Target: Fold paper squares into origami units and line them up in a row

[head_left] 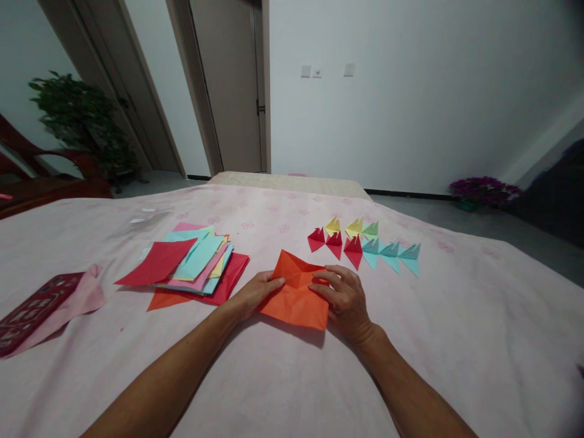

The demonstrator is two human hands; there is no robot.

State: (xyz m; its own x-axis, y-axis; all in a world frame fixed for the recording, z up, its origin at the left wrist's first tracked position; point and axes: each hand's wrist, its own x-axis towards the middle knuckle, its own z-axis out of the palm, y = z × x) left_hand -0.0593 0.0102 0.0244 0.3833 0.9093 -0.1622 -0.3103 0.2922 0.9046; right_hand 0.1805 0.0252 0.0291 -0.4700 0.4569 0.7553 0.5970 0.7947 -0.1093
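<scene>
An orange sheet of paper with crease lines is held a little above the pink-white cloth, its top corner pointing away from me. My left hand pinches its left edge, thumb on top. My right hand grips the right edge, with its fingers bent over the upper face. Beyond my right hand stand several small folded paper birds, among them a red one, a yellow one, a green one and a light blue one.
Left of my hands lies a pile of coloured paper, with an orange sheet partly under it. Farther left, a dark red patterned object rests by pink paper. The cloth is wrinkled.
</scene>
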